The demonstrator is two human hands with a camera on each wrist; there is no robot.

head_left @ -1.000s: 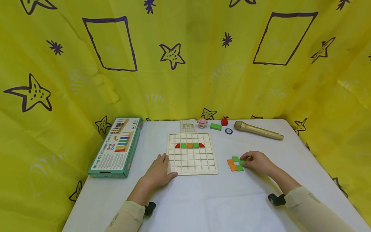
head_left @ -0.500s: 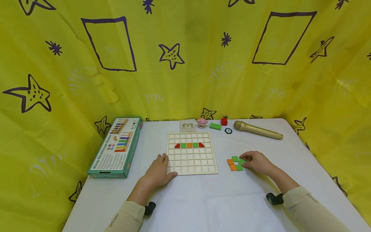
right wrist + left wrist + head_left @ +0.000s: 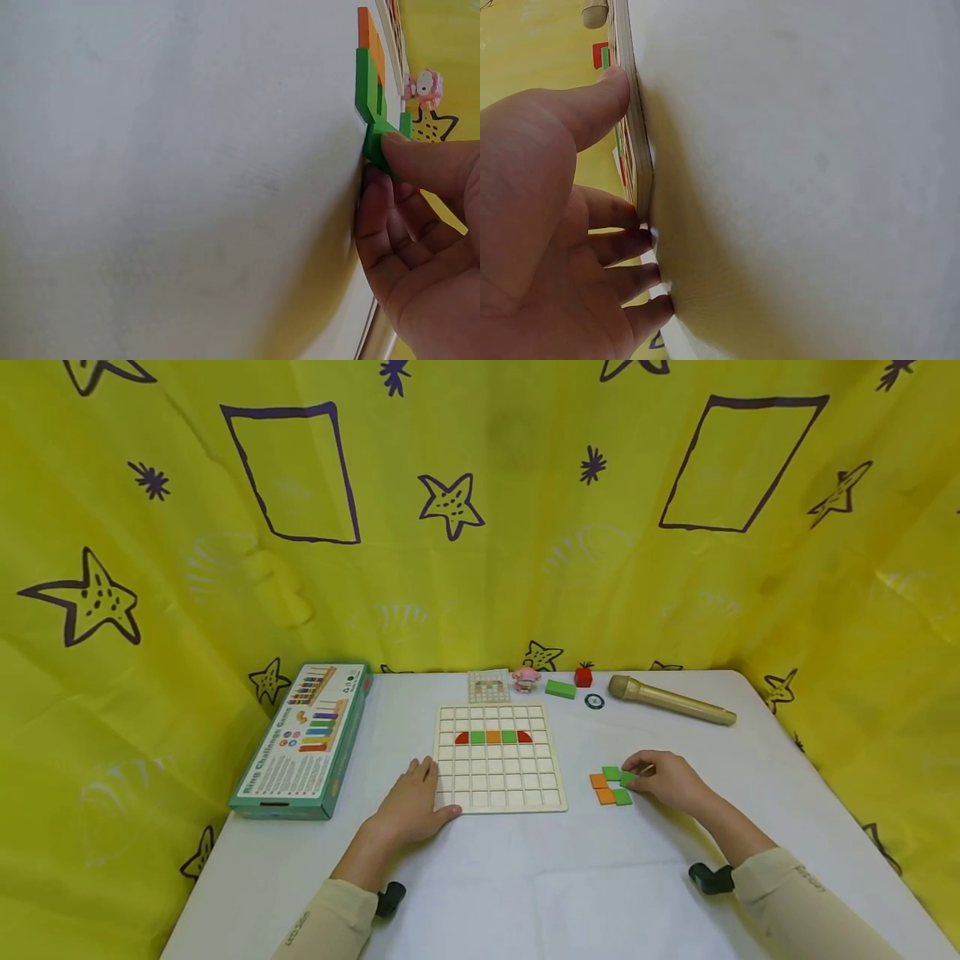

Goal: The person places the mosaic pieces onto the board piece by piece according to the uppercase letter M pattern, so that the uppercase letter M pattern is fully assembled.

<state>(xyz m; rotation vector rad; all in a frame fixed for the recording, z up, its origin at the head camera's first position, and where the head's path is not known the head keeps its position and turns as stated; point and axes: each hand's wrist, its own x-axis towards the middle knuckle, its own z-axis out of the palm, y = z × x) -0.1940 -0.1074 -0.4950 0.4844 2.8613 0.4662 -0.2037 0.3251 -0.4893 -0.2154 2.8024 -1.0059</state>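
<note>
My left hand (image 3: 408, 806) rests at the near left corner of a pale wooden grid board (image 3: 498, 772). Its thumb lies on the board's front edge, and its extended fingers touch the left side and the table. Across one row of the board run red end pieces, green squares and an orange square (image 3: 492, 737). To the right, my right hand (image 3: 667, 781) pinches a green square tile (image 3: 381, 146) between thumb and finger, low at the table. Beside it lie two more green tiles (image 3: 622, 797) and two orange tiles (image 3: 605, 796), flat on the table.
A pattern card (image 3: 488, 686), a pink figurine (image 3: 527, 678), a green block (image 3: 560, 689), a red cube (image 3: 583, 677) and a round disc (image 3: 594, 702) line the back. A gold microphone (image 3: 671, 700) lies back right. A green-edged game box (image 3: 303, 739) lies left.
Both hands stay where they were, the right one at the same green tile. The whole head view shifts slightly; nothing on the table has visibly moved.
</note>
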